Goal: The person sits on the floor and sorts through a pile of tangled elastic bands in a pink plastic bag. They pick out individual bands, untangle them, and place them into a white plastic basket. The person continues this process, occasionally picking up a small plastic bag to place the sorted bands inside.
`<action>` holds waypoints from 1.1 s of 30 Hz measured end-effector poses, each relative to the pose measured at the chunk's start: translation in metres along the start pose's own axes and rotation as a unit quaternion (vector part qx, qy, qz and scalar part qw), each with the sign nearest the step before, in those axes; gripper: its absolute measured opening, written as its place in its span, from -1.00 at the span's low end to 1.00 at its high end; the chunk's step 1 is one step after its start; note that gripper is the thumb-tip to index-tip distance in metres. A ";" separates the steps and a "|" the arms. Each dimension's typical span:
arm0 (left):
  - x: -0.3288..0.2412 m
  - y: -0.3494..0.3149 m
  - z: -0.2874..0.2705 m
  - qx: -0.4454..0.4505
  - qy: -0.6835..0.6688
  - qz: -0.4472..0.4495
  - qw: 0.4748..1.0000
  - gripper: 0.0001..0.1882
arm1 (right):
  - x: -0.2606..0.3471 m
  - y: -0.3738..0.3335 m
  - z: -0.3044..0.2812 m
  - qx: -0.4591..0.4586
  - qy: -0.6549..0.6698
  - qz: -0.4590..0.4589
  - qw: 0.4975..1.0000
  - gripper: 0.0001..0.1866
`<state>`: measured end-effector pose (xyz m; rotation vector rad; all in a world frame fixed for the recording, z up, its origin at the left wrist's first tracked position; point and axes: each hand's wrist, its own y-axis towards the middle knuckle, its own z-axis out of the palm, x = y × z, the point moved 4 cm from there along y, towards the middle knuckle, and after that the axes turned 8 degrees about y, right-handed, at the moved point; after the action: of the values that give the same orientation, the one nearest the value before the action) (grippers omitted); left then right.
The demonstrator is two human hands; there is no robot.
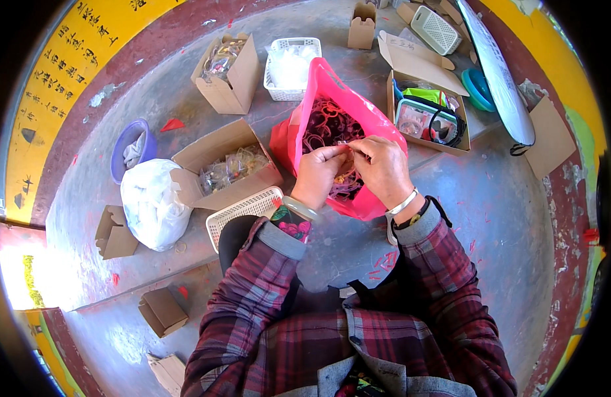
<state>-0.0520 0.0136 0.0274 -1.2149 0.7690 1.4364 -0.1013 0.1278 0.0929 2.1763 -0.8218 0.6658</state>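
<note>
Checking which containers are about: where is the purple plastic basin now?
In the head view, the purple plastic basin is on the left, just beyond the bulging white plastic bag.

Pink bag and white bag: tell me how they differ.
The pink bag gapes open, showing dark purplish strands; the white bag bulges, with no opening visible.
The pink bag lies under the left hand and right hand; the white bag sits off to the left, untouched.
The pink bag is vivid; the white bag is pale.
Both look like plastic.
</note>
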 end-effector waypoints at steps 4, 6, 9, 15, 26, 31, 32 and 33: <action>-0.001 -0.002 0.002 0.027 -0.027 -0.007 0.999 -0.75 | -0.001 0.000 0.002 0.005 -0.020 -0.016 1.000 -0.86; -0.002 -0.002 0.001 0.022 0.011 0.005 1.000 -0.76 | 0.003 0.000 0.003 0.003 -0.048 -0.032 0.998 -0.87; 0.005 0.002 -0.004 0.007 0.103 0.046 0.994 -0.76 | 0.008 -0.001 0.002 -0.001 -0.076 -0.048 0.996 -0.87; -0.004 -0.002 0.001 -0.004 0.198 0.080 0.977 -0.78 | 0.016 -0.001 -0.001 -0.014 -0.100 -0.073 0.992 -0.88; -0.013 -0.010 0.010 -0.056 0.464 0.305 0.830 -0.80 | 0.015 -0.006 0.010 0.010 -0.195 -0.096 0.976 -0.94; -0.013 -0.009 0.010 -0.052 0.429 0.293 0.853 -0.79 | 0.026 -0.006 0.010 -0.029 -0.232 -0.157 0.960 -0.92; -0.015 -0.009 0.010 -0.053 0.424 0.283 0.859 -0.78 | 0.027 -0.005 0.008 -0.041 -0.219 -0.152 0.963 -0.92; -0.016 -0.010 0.010 -0.054 0.410 0.277 0.868 -0.78 | 0.027 -0.004 0.006 -0.054 -0.206 -0.148 0.966 -0.92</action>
<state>-0.0461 0.0201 0.0465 -1.8179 1.7513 1.3819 -0.0792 0.1161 0.1057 2.3052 -0.6923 0.0156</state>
